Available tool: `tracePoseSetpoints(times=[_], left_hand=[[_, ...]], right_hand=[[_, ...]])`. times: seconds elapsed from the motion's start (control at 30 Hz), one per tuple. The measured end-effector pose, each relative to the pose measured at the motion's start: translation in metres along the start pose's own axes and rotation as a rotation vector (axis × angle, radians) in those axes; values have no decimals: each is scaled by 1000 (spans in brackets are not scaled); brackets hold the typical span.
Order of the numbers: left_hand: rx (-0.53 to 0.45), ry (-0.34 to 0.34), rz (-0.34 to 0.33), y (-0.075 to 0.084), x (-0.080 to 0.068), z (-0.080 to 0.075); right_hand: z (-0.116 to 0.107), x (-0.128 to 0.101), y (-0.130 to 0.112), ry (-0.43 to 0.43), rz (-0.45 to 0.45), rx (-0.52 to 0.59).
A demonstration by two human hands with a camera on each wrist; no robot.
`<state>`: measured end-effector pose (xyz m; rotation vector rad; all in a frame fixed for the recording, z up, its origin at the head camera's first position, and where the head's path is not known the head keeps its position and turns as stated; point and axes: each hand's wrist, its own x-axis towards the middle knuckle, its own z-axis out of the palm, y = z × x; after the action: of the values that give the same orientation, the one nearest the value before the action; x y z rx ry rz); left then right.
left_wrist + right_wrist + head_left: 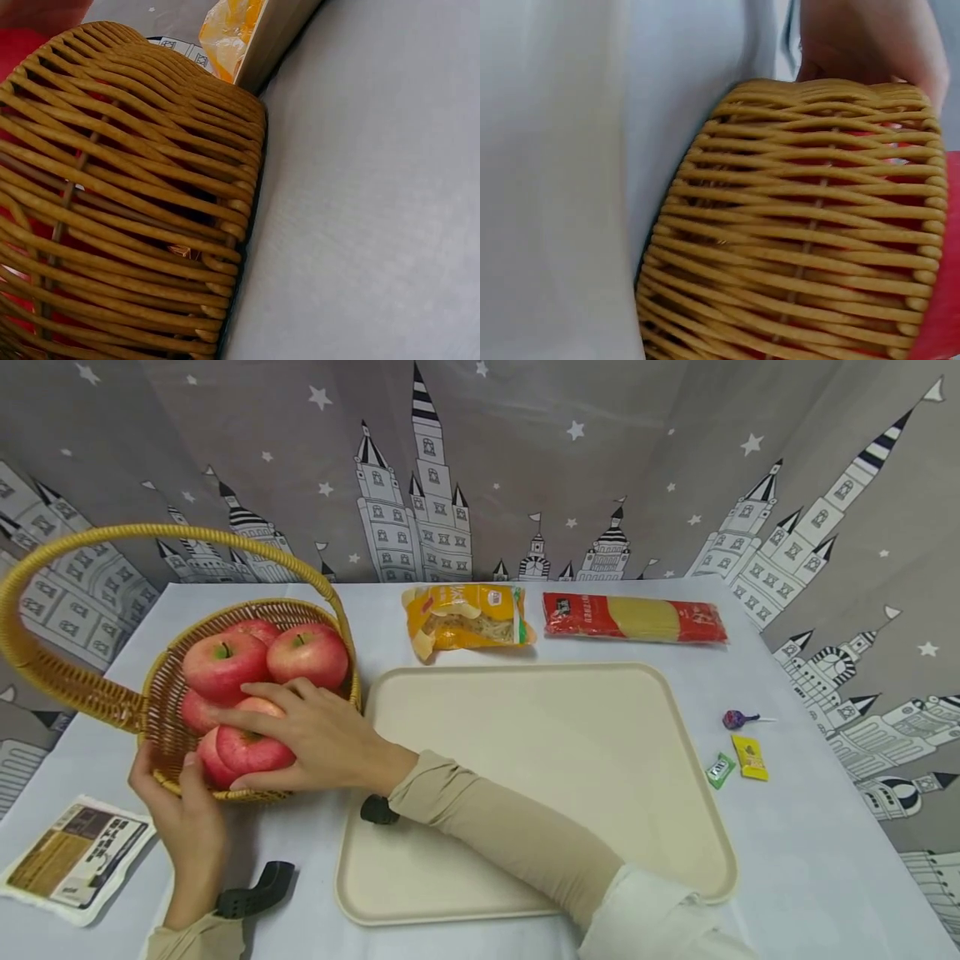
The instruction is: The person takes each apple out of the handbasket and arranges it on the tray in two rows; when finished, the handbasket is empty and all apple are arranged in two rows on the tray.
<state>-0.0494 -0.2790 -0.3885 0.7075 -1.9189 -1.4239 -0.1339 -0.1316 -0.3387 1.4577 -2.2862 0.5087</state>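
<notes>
Holding front red apple in right hand, fingers over far side, thumb at near side; pinching near-left rim of wicker basket with left hand. Nestled at basket's near edge, against some of 5 other visible apples. Can't tell whether being picked or placed. Either way: move vertically, squeeze lightly, avoid knocking neighbours, brace rim against tipping. Mind left edge of beige tray, just beside basket.

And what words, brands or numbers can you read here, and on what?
Nothing reads clearly.
White pouch: dark characters, too blurred.
Orange bag: lettering too blurred.
Red packet: print too small.
Green sweet: print too small.
Yellow sweet: markings too small.
</notes>
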Motion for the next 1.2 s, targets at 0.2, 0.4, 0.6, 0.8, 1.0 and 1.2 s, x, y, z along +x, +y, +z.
tracePoseSetpoints(times=[0.2, 0.4, 0.6, 0.8, 1.0, 1.2], left_hand=[[29, -5, -2, 0, 1, -1], [37, 9, 4, 2, 1, -1], [38, 17, -9, 1, 0, 0], [40, 15, -4, -1, 0, 0], [48, 25, 2, -2, 1, -2], [36, 31, -2, -3, 0, -2]], right_hand=[[-15, -9, 3, 100, 20, 75], [-27, -27, 20, 174, 77, 208], [-25, -50, 49, 174, 211, 357], [-24, -61, 76, 83, 347, 415], [-13, -65, 94, -66, 411, 342], [-4, -65, 102, -217, 432, 315]])
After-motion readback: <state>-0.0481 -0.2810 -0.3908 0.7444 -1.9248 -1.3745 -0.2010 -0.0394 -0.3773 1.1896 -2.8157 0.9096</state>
